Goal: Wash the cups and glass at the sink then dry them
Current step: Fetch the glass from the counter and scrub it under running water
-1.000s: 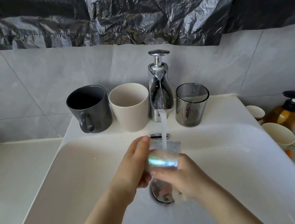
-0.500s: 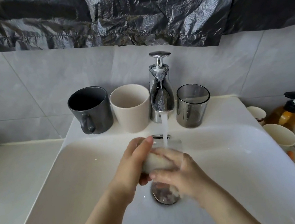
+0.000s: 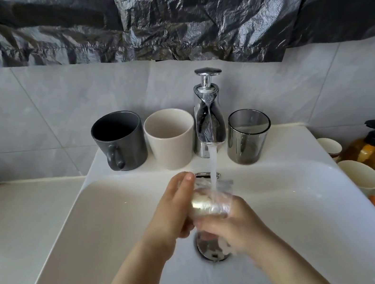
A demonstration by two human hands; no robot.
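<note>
Glass sits in both hands over the white sink, under the tap's stream. Grey tiles and black plastic sheeting back the ledge, where a dark mug, beige cup and smoked tumbler stand. The left hand wraps the glass; the right hand grips it from below. Water blurs the glass's outline. Little differs from half a second ago.

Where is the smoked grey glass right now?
On the sink ledge, the smoked grey glass stands upright just right of the running faucet.
</note>
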